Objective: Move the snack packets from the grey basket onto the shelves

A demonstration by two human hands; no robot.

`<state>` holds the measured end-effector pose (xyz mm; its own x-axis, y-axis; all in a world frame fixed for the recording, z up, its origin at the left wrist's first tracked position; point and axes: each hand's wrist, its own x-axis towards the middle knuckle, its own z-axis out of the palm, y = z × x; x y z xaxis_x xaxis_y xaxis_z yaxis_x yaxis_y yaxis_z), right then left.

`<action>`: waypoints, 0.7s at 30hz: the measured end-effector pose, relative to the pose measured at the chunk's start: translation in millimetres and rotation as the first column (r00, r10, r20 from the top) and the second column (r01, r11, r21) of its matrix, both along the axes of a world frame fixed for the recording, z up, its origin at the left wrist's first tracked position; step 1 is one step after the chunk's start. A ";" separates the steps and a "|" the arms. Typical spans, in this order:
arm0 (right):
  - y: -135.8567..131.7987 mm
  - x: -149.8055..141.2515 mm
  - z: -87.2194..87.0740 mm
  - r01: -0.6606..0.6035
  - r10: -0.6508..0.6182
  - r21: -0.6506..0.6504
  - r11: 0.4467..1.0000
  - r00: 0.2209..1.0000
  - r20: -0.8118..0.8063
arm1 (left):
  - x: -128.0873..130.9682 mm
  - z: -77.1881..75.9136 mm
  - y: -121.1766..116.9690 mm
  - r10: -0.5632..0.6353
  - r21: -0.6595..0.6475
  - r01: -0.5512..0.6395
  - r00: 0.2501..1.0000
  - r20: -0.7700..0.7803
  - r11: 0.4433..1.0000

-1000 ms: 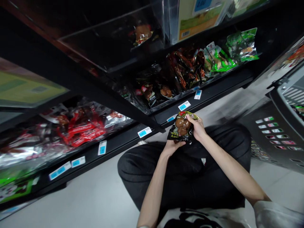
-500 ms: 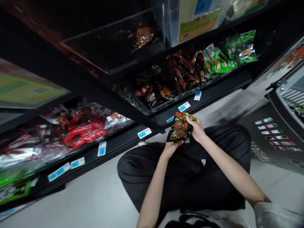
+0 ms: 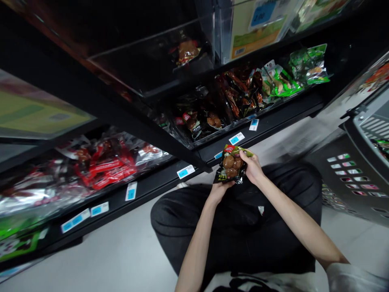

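Observation:
Between my two hands is a black and green snack packet (image 3: 231, 166), with several round brown pieces, egg-like in shape, showing through its front. My left hand (image 3: 221, 190) grips the packet's lower edge from below, its fingers mostly hidden behind it. On the upper right side, my right hand (image 3: 253, 166) pinches the packet, thumb on the front. The packet is held tilted over my crossed legs (image 3: 243, 231), close to the shelf's front edge. A bin of similar dark packets (image 3: 212, 120) lies on the bottom shelf just beyond.
Red packets (image 3: 112, 166) fill the lower shelf at left; green packets (image 3: 281, 83) lie at upper right. A black shelf post (image 3: 152, 125) slants between the sections. Price tags (image 3: 186, 171) line the shelf edge. A grey shopping basket (image 3: 343, 162) stands at my right.
The view has shifted slightly, so the shelves sit a little lower and further right. Both hands still hold the packet in nearly the same pose.

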<state>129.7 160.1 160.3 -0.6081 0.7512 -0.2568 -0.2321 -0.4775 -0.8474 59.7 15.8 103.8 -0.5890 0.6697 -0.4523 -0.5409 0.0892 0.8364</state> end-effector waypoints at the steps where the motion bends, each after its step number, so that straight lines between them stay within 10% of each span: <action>1: 0.1 -0.2 -0.1 0.004 -0.004 -0.005 1.000 1.000 -0.005 | 0.1 0.7 -0.2 -0.006 0.000 0.006 1.000 -0.001 1.000; 8: 5.7 3.2 0.1 -0.034 0.034 -0.021 0.999 0.999 -0.029 | 8.5 8.1 2.3 -0.037 0.119 0.037 0.999 -0.002 0.992; 13: 3.7 2.7 1.1 -0.296 0.284 0.139 0.945 0.954 0.100 | 4.1 10.2 12.6 0.113 0.264 -0.129 0.991 0.073 0.956; 21: -12.0 5.4 -1.2 -0.375 0.337 0.327 0.867 0.926 0.169 | -2.2 -2.6 12.5 0.259 0.185 -0.228 0.952 -0.164 0.956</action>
